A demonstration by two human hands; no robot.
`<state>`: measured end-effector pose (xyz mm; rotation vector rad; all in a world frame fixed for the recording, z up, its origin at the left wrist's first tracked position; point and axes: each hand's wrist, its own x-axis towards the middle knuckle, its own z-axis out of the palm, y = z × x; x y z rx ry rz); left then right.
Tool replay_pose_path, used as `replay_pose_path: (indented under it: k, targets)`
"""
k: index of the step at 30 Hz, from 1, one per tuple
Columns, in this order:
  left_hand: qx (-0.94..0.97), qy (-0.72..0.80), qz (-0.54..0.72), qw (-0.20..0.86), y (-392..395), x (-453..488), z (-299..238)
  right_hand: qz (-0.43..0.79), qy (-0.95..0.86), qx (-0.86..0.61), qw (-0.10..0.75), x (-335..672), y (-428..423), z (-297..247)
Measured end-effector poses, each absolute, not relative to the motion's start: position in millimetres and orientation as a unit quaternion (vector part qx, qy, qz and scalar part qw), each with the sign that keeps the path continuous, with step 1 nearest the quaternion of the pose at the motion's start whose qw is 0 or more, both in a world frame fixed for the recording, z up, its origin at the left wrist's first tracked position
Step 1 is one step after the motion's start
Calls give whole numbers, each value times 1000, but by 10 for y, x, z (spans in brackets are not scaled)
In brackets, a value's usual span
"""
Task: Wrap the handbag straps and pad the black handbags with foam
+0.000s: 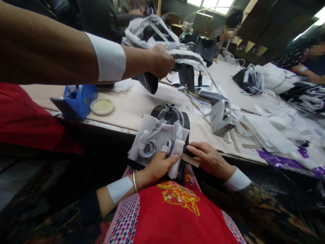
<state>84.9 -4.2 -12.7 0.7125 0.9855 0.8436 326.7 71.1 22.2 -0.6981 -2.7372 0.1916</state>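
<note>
My left hand (pixel 159 166) is closed on a stack of white and grey shoe-upper pieces (pixel 154 137), thumb pressed on a white flap. The stack lies on a black piece (pixel 169 113) at the near edge of the table (pixel 132 105), above my lap. My right hand (pixel 209 159) pinches a thin tan strip (pixel 190 160) whose end touches the white flap. Both hands are close together, a few centimetres apart.
A co-worker's arm (pixel 76 57) reaches across from the left, its hand gripping a bundle of grey and black shoe parts (pixel 162 37). A blue container (pixel 80 100) and a small dish of yellowish paste (pixel 102 106) stand left. A grey shoe upper (pixel 220 117) and white cut pieces (pixel 269 132) lie right. Other people sit beyond.
</note>
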Motion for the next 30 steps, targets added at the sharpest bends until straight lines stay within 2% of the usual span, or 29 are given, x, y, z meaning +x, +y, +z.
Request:
replay_pose_path:
  k: [4, 9, 14, 16, 19, 23, 27, 30]
  targets:
    - [345, 466, 366, 728, -28, 851, -69, 83, -968, -166, 167, 3009, 633, 439]
    - [486, 506, 344, 623, 11, 823, 34, 55, -993, -88, 59, 2594, 747, 889]
    - [606, 492, 353, 516, 19, 795, 35, 135, -989, -65, -3, 2320, 933, 948]
    - [620, 475, 347, 518, 0, 776, 21, 197, -978, -74, -4, 2284, 977, 874]
    - [606, 456, 347, 551, -40, 755, 6, 279, -954, -105, 37, 2285, 984, 771]
    - [582, 486, 356, 546, -62, 797, -33, 309, -936, -150, 80, 2297, 938, 711]
    - [592, 502, 397, 489, -39, 880, -105, 325, -922, -199, 67, 2290, 932, 685]
    - [590, 503, 396, 492, -28, 909, -138, 342, -915, -209, 32, 2298, 957, 700]
